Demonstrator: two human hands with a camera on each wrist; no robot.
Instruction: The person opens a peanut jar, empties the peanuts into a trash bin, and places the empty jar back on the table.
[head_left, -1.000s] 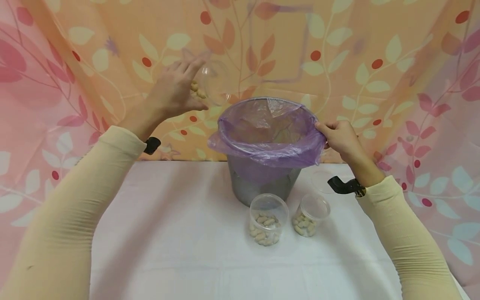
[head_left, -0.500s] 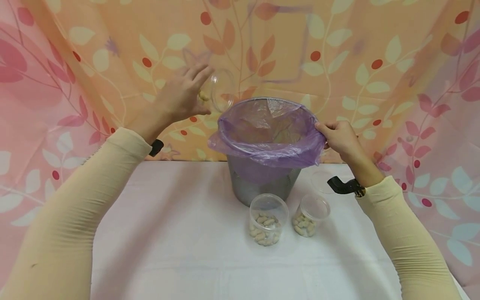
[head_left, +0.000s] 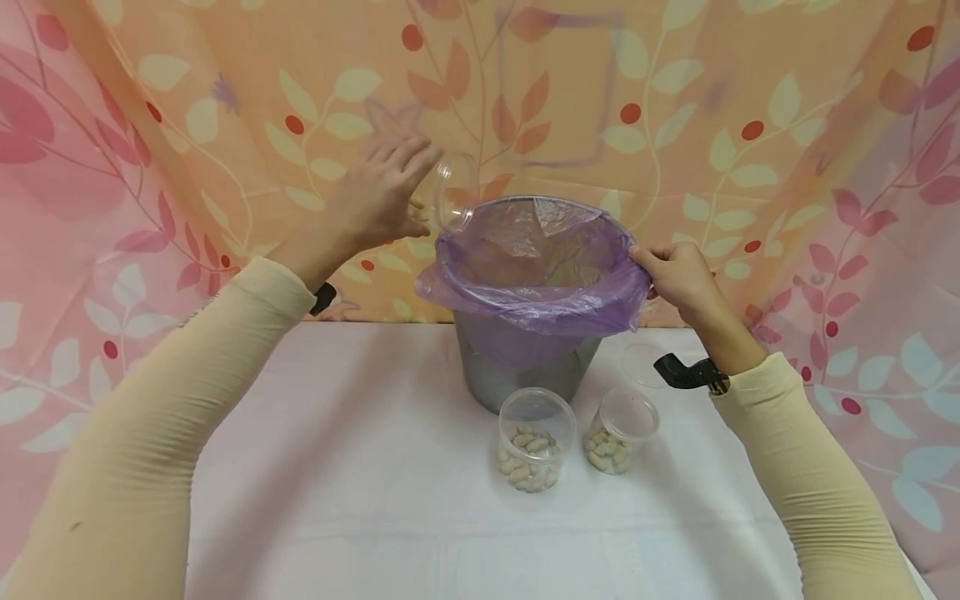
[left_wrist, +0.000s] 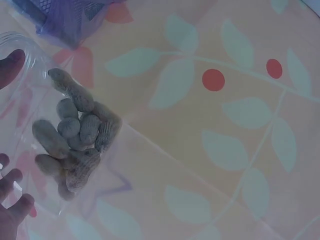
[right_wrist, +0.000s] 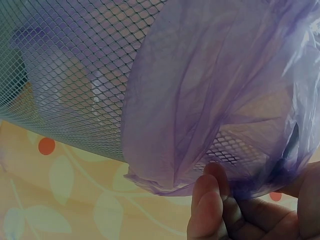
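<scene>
Your left hand has come down and to the right since a second ago, bringing the clear container it holds closer to the mesh bin; your right hand has stayed where it was. You have that container tipped on its side, mouth towards the bin, at the left of the bin's rim; whether it touches the rim, you cannot tell from these views. Your left thumb and fingers curve around it from opposite sides, and the left wrist view shows a cluster of peanuts inside, lying towards the base end.

With your right hand you pinch the edge of the purple bag at the bin's right side. It lines the bin and folds out over the rim, hanging loose around the outside.

In front of the bin, on the white-covered counter, you have a wider clear tub and, just to its right, a narrower tub, both upright with peanuts in the bottom. Behind the narrower one lies a clear lid. Beyond the counter hangs a leaf-patterned curtain.
</scene>
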